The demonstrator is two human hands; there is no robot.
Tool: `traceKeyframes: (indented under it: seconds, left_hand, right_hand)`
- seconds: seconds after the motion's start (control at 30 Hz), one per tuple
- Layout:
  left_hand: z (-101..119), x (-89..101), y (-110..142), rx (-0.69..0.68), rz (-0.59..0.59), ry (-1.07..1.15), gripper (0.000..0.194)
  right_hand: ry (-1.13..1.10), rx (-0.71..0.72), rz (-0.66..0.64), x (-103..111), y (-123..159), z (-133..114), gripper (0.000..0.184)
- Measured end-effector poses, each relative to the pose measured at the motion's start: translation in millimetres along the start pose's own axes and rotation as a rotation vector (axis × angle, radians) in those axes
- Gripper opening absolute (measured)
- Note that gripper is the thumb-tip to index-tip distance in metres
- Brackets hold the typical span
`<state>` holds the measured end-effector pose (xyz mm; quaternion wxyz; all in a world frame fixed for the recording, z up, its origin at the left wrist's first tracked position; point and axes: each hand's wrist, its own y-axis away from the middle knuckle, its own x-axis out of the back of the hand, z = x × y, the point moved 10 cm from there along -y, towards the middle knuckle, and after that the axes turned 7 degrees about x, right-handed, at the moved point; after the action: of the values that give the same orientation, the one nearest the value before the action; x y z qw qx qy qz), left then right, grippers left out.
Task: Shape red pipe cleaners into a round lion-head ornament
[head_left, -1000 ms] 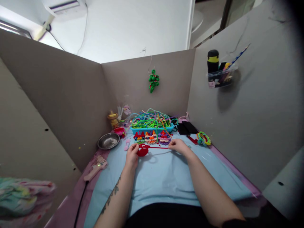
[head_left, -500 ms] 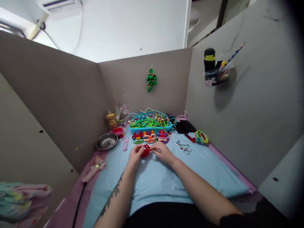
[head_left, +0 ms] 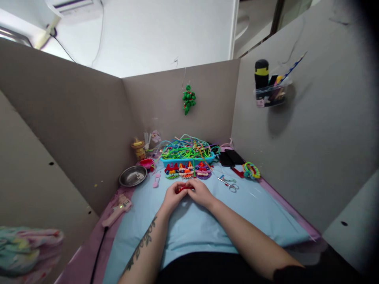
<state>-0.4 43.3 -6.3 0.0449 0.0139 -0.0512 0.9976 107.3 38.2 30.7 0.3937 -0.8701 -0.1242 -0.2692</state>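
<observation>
Between my two hands is a small red fuzzy piece (head_left: 185, 189), seen nearly edge-on and mostly covered by fingers. My left hand (head_left: 173, 194) is closed on its left side, and my right hand (head_left: 200, 192) grips its right side, the fingertips almost meeting. Just beyond my hands stand several colourful fuzzy figures: one with green at its base (head_left: 172, 171), one orange and white (head_left: 186, 170), and one red and purple (head_left: 203, 170). Behind them a blue basket (head_left: 168, 162) is heaped with bent pipe cleaners (head_left: 189, 148).
Scissors (head_left: 232, 187) lie to the right, near coiled colourful loops (head_left: 251, 170) and black flat items (head_left: 230, 157). On the left are a metal bowl (head_left: 126, 179) with small white bits, a pink clip-like piece (head_left: 156, 180) and a pink glue gun (head_left: 117, 213). Grey panels (head_left: 177, 118) enclose the table.
My hands have drawn together around the red piece. Its flat, white-dotted face showed before; now it is tilted nearly edge-on and more hidden by my fingers.
</observation>
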Motion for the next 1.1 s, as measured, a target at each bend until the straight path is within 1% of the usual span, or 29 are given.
traceKeyframes:
  seconds: [0.1, 0.17, 0.2, 0.23, 0.27, 0.3, 0.37, 0.47, 0.5, 0.57, 0.63, 0.67, 0.7, 0.77, 0.8, 0.83, 0.9, 0.97, 1.0, 1.03, 1.07, 1.1]
  left_hand:
    - [-4.8, 12.2, -2.6, 0.014, 0.093, 0.044, 0.029]
    - [-7.6, 22.4, -3.7, 0.022, 0.168, 0.093, 0.029]
    - [-9.1, 26.5, -4.3, 0.028, 0.194, 0.12, 0.03]
    - [-10.7, 29.6, -4.9, 0.036, 0.21, 0.147, 0.031]
    - [-12.5, 32.3, -5.5, 0.044, 0.222, 0.175, 0.032]
    - [-14.2, 34.8, -6.1, 0.052, 0.231, 0.204, 0.033]
    - [-17.2, 38.9, -7.0, 0.062, 0.245, 0.27, 0.034]
    - [-19.0, 41.9, -7.8, 0.064, 0.25, 0.365, 0.035]
    - [-19.0, 42.1, -7.9, 0.066, 0.248, 0.394, 0.036]
    - [-18.8, 42.1, -7.7, 0.074, 0.245, 0.457, 0.036]
    - [-18.6, 42.7, -7.3, 0.086, 0.249, 0.52, 0.036]
    - [-18.4, 43.5, -7.0, 0.09, 0.254, 0.544, 0.035]
    - [-18.2, 44.3, -6.8, 0.093, 0.257, 0.559, 0.035]
    - [-17.7, 45.9, -6.5, 0.098, 0.263, 0.573, 0.034]
    - [-17.7, 46.3, -6.4, 0.102, 0.262, 0.58, 0.034]
    - [-17.8, 46.3, -6.4, 0.107, 0.259, 0.59, 0.034]
    - [-18.9, 45.6, -6.2, 0.124, 0.252, 0.62, 0.034]
    - [-19.8, 42.8, -5.9, 0.141, 0.236, 0.644, 0.035]
    - [-19.8, 40.4, -5.8, 0.147, 0.221, 0.645, 0.035]
    - [-19.6, 37.5, -5.7, 0.151, 0.203, 0.637, 0.035]
    - [-19.5, 34.4, -5.5, 0.156, 0.183, 0.623, 0.035]
    - [-19.6, 31.0, -5.5, 0.161, 0.16, 0.604, 0.035]
  right_hand:
    - [-0.02, -0.002, 0.027, 6.4, 0.6, 7.6, 0.024]
    - [-0.016, -0.085, 0.048, 11.8, 3.1, 23.8, 0.029]
    - [-0.021, -0.144, 0.041, 12.7, 5.0, 33.6, 0.026]
    - [-0.03, -0.198, 0.02, 12.2, 7.0, 42.4, 0.018]
    - [-0.039, -0.239, -0.006, 11.2, 8.8, 49.2, 0.01]
    - [-0.045, -0.264, -0.03, 10.4, 10.0, 53.6, 0.005]
    - [-0.046, -0.276, -0.053, 10.8, 10.8, 56.9, 0.011]
    - [-0.069, -0.312, -0.069, 8.3, 12.9, 60.0, 0.005]
    - [-0.081, -0.328, -0.094, 4.5, 14.1, 61.2, 0.003]
    - [-0.084, -0.344, -0.159, -3.9, 15.8, 63.0, 0.007]
    - [-0.05, -0.331, -0.183, -4.3, 15.1, 64.7, 0.009]
    - [-0.021, -0.32, -0.16, 1.2, 13.6, 66.2, 0.01]
    - [0.017, -0.313, -0.11, 11.0, 12.0, 68.6, 0.012]
    - [0.128, -0.321, 0.034, 39.9, 10.8, 75.6, 0.015]
    - [0.195, -0.344, 0.101, 55.6, 12.2, 80.2, 0.017]
    - [0.261, -0.38, 0.141, 69.1, 14.5, 85.5, 0.018]
    - [0.384, -0.471, 0.164, 89.7, 20.7, 95.7, 0.018]
    - [0.493, -0.562, 0.141, 101.3, 27.2, 101.7, 0.019]
    - [0.551, -0.587, 0.135, 104.7, 29.2, 100.4, 0.019]
    - [0.61, -0.588, 0.146, 107.2, 29.6, 95.3, 0.018]
    - [0.665, -0.556, 0.173, 108.2, 27.9, 85.9, 0.019]
    - [0.706, -0.492, 0.22, 107.6, 24.7, 72.6, 0.022]
